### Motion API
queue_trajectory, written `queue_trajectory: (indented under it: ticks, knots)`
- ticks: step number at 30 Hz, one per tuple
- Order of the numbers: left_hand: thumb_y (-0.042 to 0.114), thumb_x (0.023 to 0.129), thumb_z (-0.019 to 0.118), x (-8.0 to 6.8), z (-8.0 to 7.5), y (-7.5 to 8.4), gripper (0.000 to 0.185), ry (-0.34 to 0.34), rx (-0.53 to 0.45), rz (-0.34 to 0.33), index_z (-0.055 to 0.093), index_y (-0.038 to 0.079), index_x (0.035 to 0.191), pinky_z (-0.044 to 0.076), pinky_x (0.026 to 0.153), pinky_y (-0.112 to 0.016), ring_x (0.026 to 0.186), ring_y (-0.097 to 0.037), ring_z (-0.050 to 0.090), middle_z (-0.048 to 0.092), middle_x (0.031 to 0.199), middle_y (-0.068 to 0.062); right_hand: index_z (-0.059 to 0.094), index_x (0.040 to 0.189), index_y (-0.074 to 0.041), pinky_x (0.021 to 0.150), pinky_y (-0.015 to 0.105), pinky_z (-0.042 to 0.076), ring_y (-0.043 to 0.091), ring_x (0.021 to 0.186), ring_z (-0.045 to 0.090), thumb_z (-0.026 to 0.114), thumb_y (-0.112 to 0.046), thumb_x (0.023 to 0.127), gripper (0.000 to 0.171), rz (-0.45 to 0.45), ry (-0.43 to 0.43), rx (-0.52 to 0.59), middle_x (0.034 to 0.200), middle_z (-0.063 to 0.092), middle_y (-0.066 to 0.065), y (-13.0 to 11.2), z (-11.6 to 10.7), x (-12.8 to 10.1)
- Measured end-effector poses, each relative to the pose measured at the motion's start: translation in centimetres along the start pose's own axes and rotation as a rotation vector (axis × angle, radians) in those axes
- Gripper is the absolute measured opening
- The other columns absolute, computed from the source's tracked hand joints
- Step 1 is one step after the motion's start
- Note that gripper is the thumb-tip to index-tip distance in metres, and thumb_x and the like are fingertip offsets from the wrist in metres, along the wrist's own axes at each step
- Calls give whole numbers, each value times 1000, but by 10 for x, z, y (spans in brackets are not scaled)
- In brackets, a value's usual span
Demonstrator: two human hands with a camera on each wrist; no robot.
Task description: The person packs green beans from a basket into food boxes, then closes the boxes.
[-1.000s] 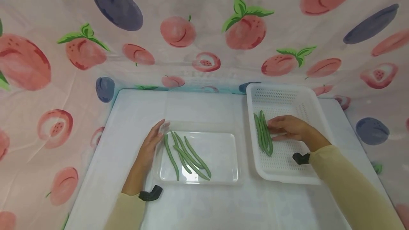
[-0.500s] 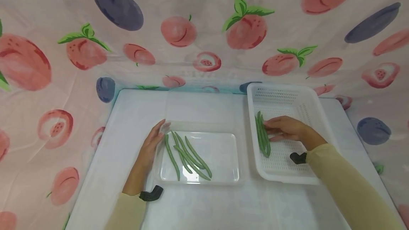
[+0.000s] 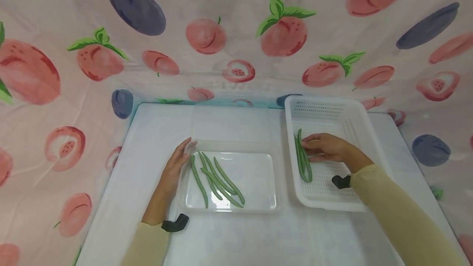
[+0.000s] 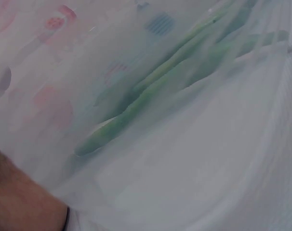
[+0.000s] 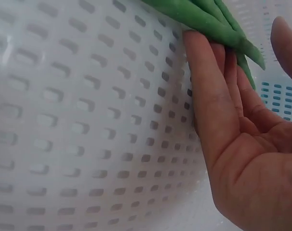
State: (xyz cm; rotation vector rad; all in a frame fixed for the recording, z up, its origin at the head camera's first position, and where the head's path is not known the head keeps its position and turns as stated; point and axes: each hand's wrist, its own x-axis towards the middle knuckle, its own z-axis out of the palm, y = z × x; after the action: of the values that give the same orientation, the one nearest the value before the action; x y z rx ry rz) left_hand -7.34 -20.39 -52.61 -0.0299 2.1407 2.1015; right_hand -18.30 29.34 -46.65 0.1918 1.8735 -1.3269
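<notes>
In the head view my left hand [image 3: 173,171] rests against the left wall of a clear plastic container [image 3: 255,202], fingers lying straight along its back left corner. Several green beans [image 3: 218,182] lie loosely inside the container; in the left wrist view, beans [image 4: 131,103] show blurred through its cloudy wall. My right hand [image 3: 329,147] is inside a white perforated basket [image 3: 371,143]. Its extended fingertips touch a small bunch of green beans [image 3: 304,159] along the basket's left wall. In the right wrist view the thumb [image 5: 285,45] stands apart from the beans [image 5: 199,19].
Both containers stand side by side on a white table [image 3: 236,241], with a narrow gap between them. A fruit-printed cloth [image 3: 229,7] hangs behind the table and along its sides. Dark wrist devices [image 3: 175,223] sit on both sleeves.
My right hand has moved slightly left, shifting the bunch of beans closer to the basket's left wall. The left hand and the clear container have stayed in place.
</notes>
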Motion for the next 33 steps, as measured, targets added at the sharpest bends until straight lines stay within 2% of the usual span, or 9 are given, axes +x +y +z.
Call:
queue_trajectory:
  ticks: [6,13,19,27,33]
  knots:
    - [36,109,41,0,1,0,53,6,-1,-4,33,27,160,13,122,-71,159,-24,17,35,166,8,38,145,8,91,33,60,11,98,67,67,-22,100,61,-7,6,-51,111,66,2,0,3,2]
    - [38,109,41,1,0,-1,52,4,9,6,34,28,160,11,122,-71,159,-22,17,33,166,10,39,140,8,91,32,60,12,98,67,68,-14,98,55,-12,1,-61,108,68,2,-1,4,1]
    - [37,109,41,0,0,0,52,3,8,-11,33,28,160,15,121,-71,159,-25,18,33,166,9,38,141,8,91,32,60,12,98,67,66,-15,100,55,-12,4,-59,109,68,2,1,3,1]
    - [35,109,39,-1,2,3,51,5,11,-7,34,29,159,12,121,-71,159,-24,16,33,166,8,38,142,9,85,29,61,11,95,69,66,-15,100,55,-27,2,-40,108,69,2,1,0,0]
    - [32,109,40,0,1,2,51,1,-13,-8,34,27,160,11,125,-66,159,-23,17,33,167,6,39,144,11,87,28,60,11,97,66,65,-22,101,60,-46,15,-89,113,65,3,0,-4,-2]
